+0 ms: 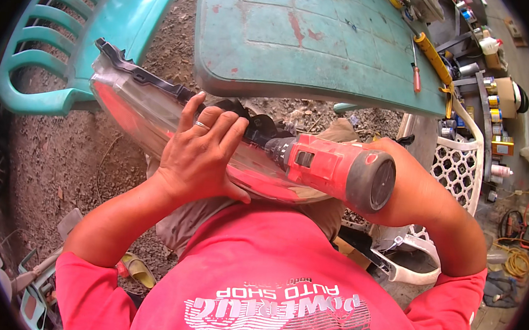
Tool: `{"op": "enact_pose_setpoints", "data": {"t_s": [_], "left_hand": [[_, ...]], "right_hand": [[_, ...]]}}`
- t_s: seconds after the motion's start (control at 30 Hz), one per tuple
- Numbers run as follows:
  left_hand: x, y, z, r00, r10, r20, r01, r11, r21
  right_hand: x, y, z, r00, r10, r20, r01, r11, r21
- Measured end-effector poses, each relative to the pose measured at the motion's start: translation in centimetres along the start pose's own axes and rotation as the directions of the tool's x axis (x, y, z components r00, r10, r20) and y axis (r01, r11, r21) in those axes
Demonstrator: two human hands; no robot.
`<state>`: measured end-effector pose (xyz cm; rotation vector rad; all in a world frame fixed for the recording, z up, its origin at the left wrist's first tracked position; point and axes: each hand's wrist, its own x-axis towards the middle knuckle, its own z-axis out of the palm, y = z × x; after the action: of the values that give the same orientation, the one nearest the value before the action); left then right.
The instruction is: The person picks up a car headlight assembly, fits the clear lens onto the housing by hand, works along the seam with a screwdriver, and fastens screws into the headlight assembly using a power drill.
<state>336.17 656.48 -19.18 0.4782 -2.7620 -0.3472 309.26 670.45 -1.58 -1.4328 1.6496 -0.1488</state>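
Observation:
A car headlight (135, 108) with a clear lens and black back edge lies slanted across my lap. My left hand (197, 151) grips its middle, fingers bent over the black edge and thumb along the near side of the lens. A red and black cordless drill (322, 168) points left, its chuck against or close to the black housing. My right hand (391, 148) holds the drill from behind; its body hides most of the fingers. Whether the bit touches a screw cannot be seen.
Ahead stands a worn green plastic table (255, 38) bearing a red-handled screwdriver (416, 79) and a yellow caulking gun (433, 56). A green chair (118, 26) is at left, a white plastic chair (470, 158) at right. Cans (494, 101) line the right side.

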Motion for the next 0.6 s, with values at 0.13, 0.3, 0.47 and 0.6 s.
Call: {"op": "enact_pose_setpoints", "data": {"t_s": [0.13, 0.3, 0.47, 0.6], "left_hand": [[-0.1, -0.1, 0.1, 1.000, 0.006, -0.020, -0.006, 1.000, 0.006], [-0.2, -0.3, 0.6, 0.998, 0.018, -0.059, -0.016, 0.999, 0.037], [-0.5, 0.0, 0.2, 0.999, 0.001, -0.038, 0.001, 0.999, 0.051], [-0.5, 0.2, 0.2, 0.999, -0.002, -0.034, 0.004, 0.999, 0.052]], "right_hand": [[0.3, -0.6, -0.5, 0.997, -0.080, -0.020, 0.078, 0.994, -0.071], [0.5, 0.5, -0.5, 1.000, -0.006, 0.021, 0.006, 1.000, -0.004], [-0.3, 1.2, 0.4, 0.999, -0.033, -0.016, 0.033, 0.999, -0.002], [-0.7, 3.3, 0.8, 0.997, -0.060, -0.046, 0.067, 0.986, 0.150]]}}
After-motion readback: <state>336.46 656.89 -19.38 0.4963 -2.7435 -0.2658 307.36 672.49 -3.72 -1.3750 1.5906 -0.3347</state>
